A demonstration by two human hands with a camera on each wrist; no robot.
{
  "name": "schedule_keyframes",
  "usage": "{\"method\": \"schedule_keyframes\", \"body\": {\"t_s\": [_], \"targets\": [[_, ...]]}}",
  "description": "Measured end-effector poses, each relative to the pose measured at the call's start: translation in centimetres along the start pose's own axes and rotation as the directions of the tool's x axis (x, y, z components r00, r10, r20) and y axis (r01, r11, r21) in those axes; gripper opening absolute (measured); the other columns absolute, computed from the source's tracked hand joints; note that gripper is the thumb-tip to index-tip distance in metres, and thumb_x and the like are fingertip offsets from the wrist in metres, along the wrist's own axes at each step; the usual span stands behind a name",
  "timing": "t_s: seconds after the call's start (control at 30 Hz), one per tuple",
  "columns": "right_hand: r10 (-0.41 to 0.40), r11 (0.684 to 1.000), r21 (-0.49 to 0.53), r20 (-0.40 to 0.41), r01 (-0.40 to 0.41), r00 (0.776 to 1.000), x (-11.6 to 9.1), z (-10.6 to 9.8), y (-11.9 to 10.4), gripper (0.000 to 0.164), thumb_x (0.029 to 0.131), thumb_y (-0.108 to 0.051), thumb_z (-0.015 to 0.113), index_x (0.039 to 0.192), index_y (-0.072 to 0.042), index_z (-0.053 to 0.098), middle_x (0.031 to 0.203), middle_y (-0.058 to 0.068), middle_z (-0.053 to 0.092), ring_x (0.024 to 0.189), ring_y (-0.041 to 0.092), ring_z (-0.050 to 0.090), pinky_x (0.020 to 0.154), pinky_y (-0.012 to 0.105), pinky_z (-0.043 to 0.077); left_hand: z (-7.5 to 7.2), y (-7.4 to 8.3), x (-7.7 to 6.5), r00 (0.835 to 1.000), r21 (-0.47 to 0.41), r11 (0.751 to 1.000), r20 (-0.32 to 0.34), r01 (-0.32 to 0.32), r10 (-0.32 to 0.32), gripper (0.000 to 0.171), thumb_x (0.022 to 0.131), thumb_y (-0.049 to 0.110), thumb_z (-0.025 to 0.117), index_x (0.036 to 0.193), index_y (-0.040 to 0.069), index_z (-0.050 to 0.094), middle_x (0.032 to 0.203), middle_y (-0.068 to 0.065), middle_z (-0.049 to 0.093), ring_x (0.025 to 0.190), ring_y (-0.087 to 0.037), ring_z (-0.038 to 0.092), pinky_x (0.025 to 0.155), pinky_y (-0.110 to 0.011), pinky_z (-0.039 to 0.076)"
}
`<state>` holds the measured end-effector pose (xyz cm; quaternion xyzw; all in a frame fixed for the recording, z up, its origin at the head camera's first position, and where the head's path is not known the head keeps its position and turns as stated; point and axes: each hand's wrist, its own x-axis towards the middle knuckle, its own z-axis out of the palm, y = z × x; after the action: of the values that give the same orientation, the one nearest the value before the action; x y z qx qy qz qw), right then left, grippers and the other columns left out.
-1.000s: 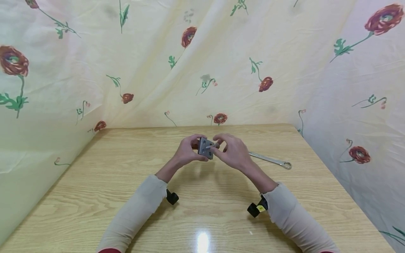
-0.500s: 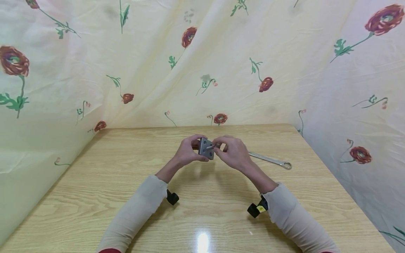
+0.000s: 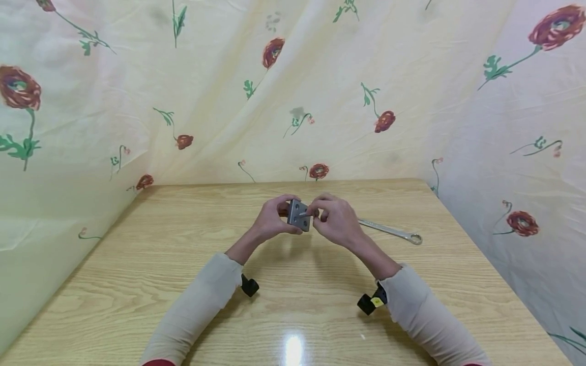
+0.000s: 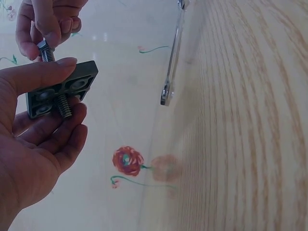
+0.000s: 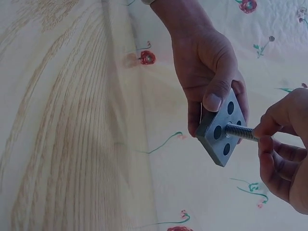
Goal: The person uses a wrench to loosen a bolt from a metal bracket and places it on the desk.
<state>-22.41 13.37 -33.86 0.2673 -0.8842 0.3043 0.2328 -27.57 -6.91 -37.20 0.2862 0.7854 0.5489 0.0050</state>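
Note:
Raised above the table, a grey square metal plate (image 3: 299,217) with several round holes is gripped by its edges in my left hand (image 3: 270,217). Through the middle of the plate runs a threaded bolt (image 5: 243,132). Its head end is pinched by the thumb and fingers of my right hand (image 3: 338,219). The bolt's far tip pokes out of the plate's recessed side in the left wrist view, where the plate (image 4: 89,70) lies between left thumb and fingers. In the right wrist view the bolt head is hidden behind the right fingers.
A silver combination wrench (image 3: 393,232) lies on the wooden table (image 3: 137,264), to the right of and behind the right hand. Flower-printed cloth (image 3: 220,101) hangs along the back and sides of the table.
The right fingers have shifted about the bolt head, from spread apart to pinching it. More of the bolt is covered by them now. Left hand and plate are almost still.

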Motion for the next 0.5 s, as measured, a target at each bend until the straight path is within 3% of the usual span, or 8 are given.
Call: {"method": "schedule_keyframes", "body": {"t_s": [0.2,0.33,0.5], "targets": [[0.091,0.996,-0.012,0.034,-0.091,0.995,0.03,-0.09,0.11,0.037,0.086,-0.018,0.075,0.120,-0.007,0.067,0.102,0.013,0.073,0.060,0.014,0.064,0.055,0.027,0.050,-0.02,0.02,-0.02,1.000,0.006,1.000,-0.006,0.001,-0.001,0.070,0.068,0.000,0.087,0.131,0.002,0.059,0.109,-0.023,0.073,0.094,-0.024,0.069,0.094,-0.051,0.055],[0.154,0.988,-0.021,0.051,-0.153,0.987,0.10,-0.13,0.14,0.030,0.092,-0.030,0.071,0.112,-0.008,0.069,0.090,0.010,0.076,0.065,0.016,0.067,0.053,0.026,0.048,0.00,-0.02,-0.01,1.000,0.005,1.000,-0.003,-0.001,0.001,0.069,0.068,-0.001,0.087,0.131,0.002,0.058,0.109,-0.023,0.073,0.094,-0.025,0.069,0.096,-0.053,0.054],[0.142,0.990,-0.013,0.046,-0.141,0.989,0.09,-0.04,0.26,0.017,0.095,-0.027,0.067,0.099,-0.011,0.072,0.083,0.007,0.075,0.064,0.015,0.066,0.053,0.026,0.048,-0.03,-0.07,0.02,1.000,0.005,1.000,-0.002,0.004,-0.004,0.071,0.067,0.000,0.087,0.132,0.000,0.057,0.110,-0.023,0.072,0.093,-0.023,0.068,0.096,-0.053,0.054]]}}
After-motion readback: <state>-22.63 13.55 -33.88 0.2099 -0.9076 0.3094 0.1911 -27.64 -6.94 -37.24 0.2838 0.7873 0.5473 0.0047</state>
